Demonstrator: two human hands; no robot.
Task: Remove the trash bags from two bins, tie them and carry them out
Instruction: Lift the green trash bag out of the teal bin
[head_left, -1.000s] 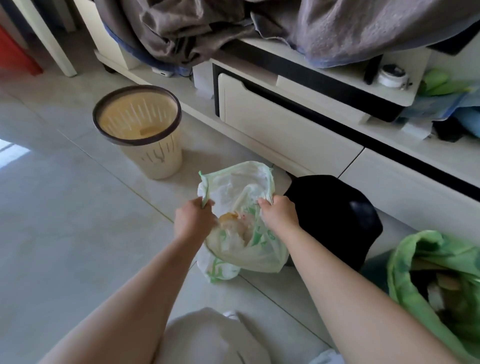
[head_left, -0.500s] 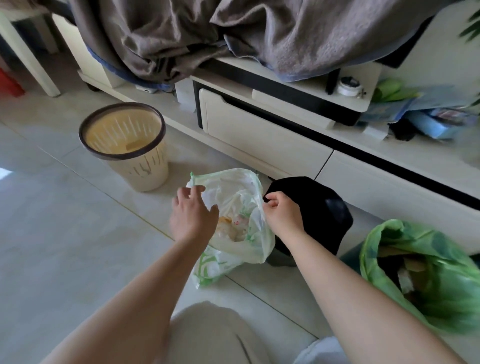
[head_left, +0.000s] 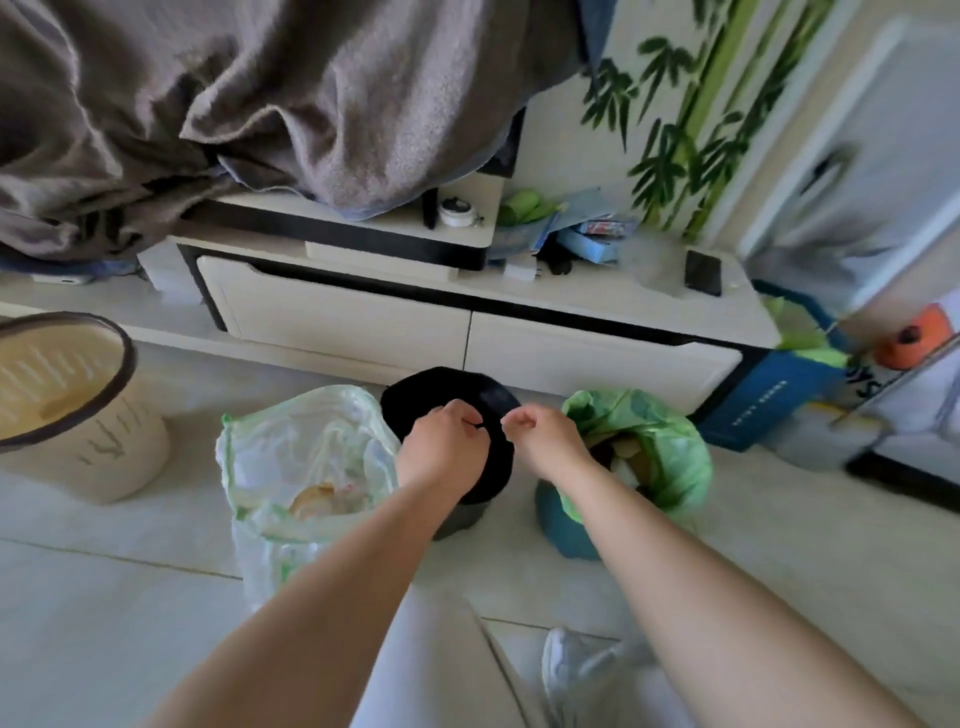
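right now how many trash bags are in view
3: pale bag loose on the floor at left, black bag in the middle bin, green bag in the teal bin at right. Green plastic in the blue box beyond may be a fourth.

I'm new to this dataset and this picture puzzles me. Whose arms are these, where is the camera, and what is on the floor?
No machine here: a person wears a wide-angle camera on the head, so you look down along their own bare arms. On the tiled floor stands a cream plastic bin with a dark rim, no bag in it, and beside it a pale translucent trash bag, open at the top. In the middle a black trash bag lines a small grey bin; right of it a green trash bag sits in a teal bin. The left hand pinches a fold of the black bag's rim. The right hand, fingers curled, is at the same rim; whether it grips is unclear.
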